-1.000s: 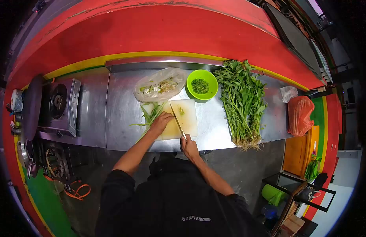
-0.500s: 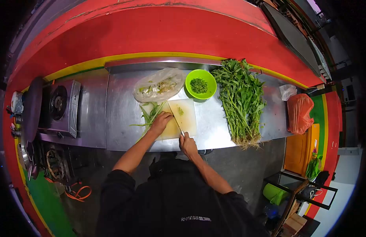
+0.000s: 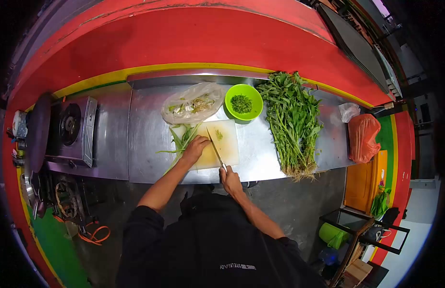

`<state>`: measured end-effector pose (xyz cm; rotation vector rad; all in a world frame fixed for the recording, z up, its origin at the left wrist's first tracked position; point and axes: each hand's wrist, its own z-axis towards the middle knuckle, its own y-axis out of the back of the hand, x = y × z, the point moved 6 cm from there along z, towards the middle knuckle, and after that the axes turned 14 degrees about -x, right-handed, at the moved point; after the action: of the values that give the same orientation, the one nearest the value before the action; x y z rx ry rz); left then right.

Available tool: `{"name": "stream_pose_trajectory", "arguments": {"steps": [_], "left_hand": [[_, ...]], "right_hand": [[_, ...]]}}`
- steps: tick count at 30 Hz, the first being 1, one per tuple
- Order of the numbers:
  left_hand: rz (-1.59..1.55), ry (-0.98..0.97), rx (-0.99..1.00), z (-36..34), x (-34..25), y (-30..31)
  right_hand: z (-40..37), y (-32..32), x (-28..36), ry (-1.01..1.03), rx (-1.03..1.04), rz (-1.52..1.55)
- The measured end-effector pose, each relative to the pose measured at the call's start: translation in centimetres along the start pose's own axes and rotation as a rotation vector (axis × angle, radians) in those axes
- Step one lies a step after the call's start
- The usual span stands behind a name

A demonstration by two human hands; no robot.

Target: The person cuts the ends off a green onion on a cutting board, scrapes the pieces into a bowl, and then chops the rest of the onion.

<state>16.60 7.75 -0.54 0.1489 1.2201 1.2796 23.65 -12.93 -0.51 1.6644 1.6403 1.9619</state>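
On the steel counter lies a pale cutting board [image 3: 228, 149]. My right hand [image 3: 230, 180] is closed round the handle of a knife [image 3: 216, 149], whose blade points up and left over the board. Beside the blade, my left hand [image 3: 195, 148] has its fingers pressed on the ends of green leafy stalks [image 3: 182, 138], which trail off the board's left side. Small cut green pieces [image 3: 218, 135] lie right of the blade. Behind the board stand a green bowl [image 3: 251, 109] of chopped greens and a clear plastic bag [image 3: 199, 113] with plant scraps.
A large bundle of leafy greens [image 3: 293, 120] with roots lies to the right. Beyond it are a small clear bag [image 3: 348, 112] and an orange plastic bag [image 3: 363, 138]. A gas stove [image 3: 83, 132] stands at the left; a red wall [image 3: 193, 41] runs behind the counter.
The knife blade now shows its flat side more and its tip sits slightly farther up the board. My left hand has stayed nearly still on the stalks.
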Motion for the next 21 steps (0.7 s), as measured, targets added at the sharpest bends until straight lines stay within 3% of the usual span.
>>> {"name": "stream_pose_trajectory", "arguments": {"steps": [15, 21], "left_hand": [[0.046, -0.066, -0.016, 0.1, -0.2, 0.2], [0.039, -0.048, -0.048, -0.4, -0.3, 0.6]], "right_hand": [[1.6, -0.5, 1.1, 0.043, -0.023, -0.086], [2.4, -0.1, 1.6, -0.001, 0.003, 0.010]]}}
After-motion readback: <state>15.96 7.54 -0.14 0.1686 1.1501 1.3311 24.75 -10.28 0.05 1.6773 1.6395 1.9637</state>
